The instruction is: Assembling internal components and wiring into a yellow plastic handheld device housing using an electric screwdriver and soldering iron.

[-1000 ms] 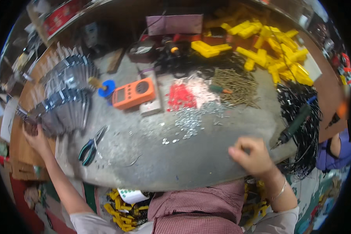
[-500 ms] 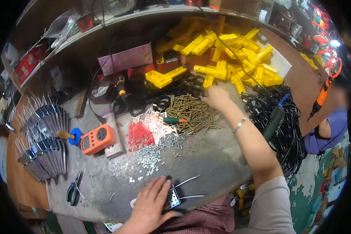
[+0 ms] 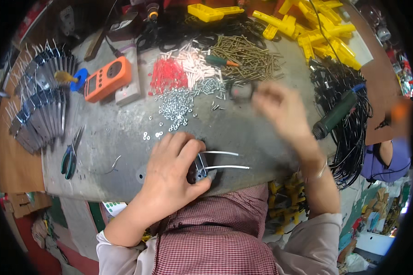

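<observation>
left hand (image 3: 167, 167) is palm down near the front edge of the gray worktop (image 3: 110, 142), fingers curled, thumb and fingers gripping a small shiny perforated metal bracket (image 3: 199, 166); 2 stiff white wires (image 3: 227, 167) stick out of it to the right. bracket sits at the bench's near side, partly hidden by the hand. right hand (image 3: 282, 110) is motion-blurred over the right-centre of the bench, fingers bent; a small dark blurred piece (image 3: 241, 91) shows at its fingertips, cannot tell if pinched. just left of that, loose short silver screws (image 3: 209, 87), next to a spread of small silver nuts (image 3: 175, 109). behind these, thin red pieces (image 3: 167, 75) and pale pink-white pieces (image 3: 198, 64) lie side by side, long brass-coloured screws (image 3: 257, 57) to their right, with a green-and-orange screwdriver (image 3: 221, 61) at the pile's edge. left side: boxy orange meter (image 3: 109, 79), teal-and-black pliers (image 3: 69, 162), 2 fanned rows of metal plates (image 3: 39, 119). right side: yellow plastic housings (image 3: 328, 36) above bundled black cables (image 3: 342, 146), dark green cylindrical tool (image 3: 336, 115) across the cables.
</observation>
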Tool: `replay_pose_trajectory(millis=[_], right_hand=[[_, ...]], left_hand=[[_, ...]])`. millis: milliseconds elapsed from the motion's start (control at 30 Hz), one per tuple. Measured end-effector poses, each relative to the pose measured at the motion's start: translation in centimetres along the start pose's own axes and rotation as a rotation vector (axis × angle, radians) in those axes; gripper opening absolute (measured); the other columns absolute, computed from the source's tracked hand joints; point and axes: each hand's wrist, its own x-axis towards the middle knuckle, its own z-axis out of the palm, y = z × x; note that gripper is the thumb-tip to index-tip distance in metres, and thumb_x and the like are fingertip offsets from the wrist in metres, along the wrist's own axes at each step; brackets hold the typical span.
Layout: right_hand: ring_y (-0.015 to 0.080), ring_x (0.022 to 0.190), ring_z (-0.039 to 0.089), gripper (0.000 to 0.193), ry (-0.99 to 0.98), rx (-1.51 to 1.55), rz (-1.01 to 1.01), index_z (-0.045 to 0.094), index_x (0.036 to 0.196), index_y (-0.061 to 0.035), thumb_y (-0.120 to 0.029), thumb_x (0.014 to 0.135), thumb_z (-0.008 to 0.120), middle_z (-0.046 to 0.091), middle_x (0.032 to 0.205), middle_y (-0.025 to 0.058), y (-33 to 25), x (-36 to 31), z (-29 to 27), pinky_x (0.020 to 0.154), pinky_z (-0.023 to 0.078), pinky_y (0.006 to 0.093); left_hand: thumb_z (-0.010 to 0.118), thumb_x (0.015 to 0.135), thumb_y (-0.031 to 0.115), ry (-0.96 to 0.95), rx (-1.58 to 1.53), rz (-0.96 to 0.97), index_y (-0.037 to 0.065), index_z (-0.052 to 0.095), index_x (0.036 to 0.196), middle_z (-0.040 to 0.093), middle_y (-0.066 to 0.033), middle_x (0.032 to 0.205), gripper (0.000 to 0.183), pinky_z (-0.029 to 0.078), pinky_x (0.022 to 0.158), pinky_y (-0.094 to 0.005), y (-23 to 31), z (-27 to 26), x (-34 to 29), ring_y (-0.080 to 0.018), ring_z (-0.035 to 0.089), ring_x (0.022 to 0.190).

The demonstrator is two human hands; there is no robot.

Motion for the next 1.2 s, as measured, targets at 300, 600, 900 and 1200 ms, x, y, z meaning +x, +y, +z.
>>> replay_pose_trajectory(millis=[300, 600, 900, 1200], right_hand=[[0.014, 0.072, 0.068, 0.018, -0.064, 0.415, 0.297, 0.055, 0.098, 0.0049, -0.002, 0.086, 0.066, 0.068, 0.081, 0.0099, -1.4, -9.4, 2.5, 0.064, 0.054, 0.0224], [0.0303, 0.075, 0.066, 0.017, -0.172, -0.319, -0.35, 0.059, 0.098, -0.001, -0.007, 0.083, 0.066, 0.065, 0.085, 0.0127, -3.1, -11.2, 4.6, 0.064, 0.054, 0.0359], [0.0274, 0.079, 0.06, 0.009, -0.454, -0.929, -0.641, 0.065, 0.084, -0.0101, -0.017, 0.079, 0.065, 0.057, 0.084, 0.0069, -2.0, -2.3, -2.1, 0.065, 0.051, 0.0379], [0.031, 0.132, 0.039, 0.067, 0.325, -1.312, -0.607, 0.048, 0.134, -0.0117, -0.005, 0.07, 0.066, 0.046, 0.138, 0.0124, -0.1, 27.7, -8.3, 0.106, 0.034, 0.0449]], left_hand=[[0.078, 0.056, 0.016, 0.139, 0.341, -0.059, 0.007, 0.057, 0.097, 0.054, -0.0107, 0.105, 0.047, 0.04, 0.08, -0.0426, 0.8, 0.7, -0.3, -0.0304, 0.052, 0.097], [0.084, 0.055, 0.016, -0.086, 0.018, 0.131, 0.002, 0.033, 0.142, 0.042, -0.0193, 0.139, 0.102, 0.035, 0.101, -0.047, 0.9, 1.8, -0.7, -0.035, 0.048, 0.12], [0.078, 0.066, 0.031, -0.139, 0.113, 0.164, 0.005, 0.052, 0.124, 0.054, -0.011, 0.124, 0.068, 0.036, 0.096, -0.0459, 0.1, 2.8, -0.1, -0.0277, 0.052, 0.115], [0.071, 0.075, 0.028, -0.048, -0.016, 0.199, 0.003, 0.053, 0.126, 0.052, -0.0146, 0.13, 0.06, 0.038, 0.092, -0.0473, -0.5, 3.1, -1.1, -0.0321, 0.051, 0.115]])
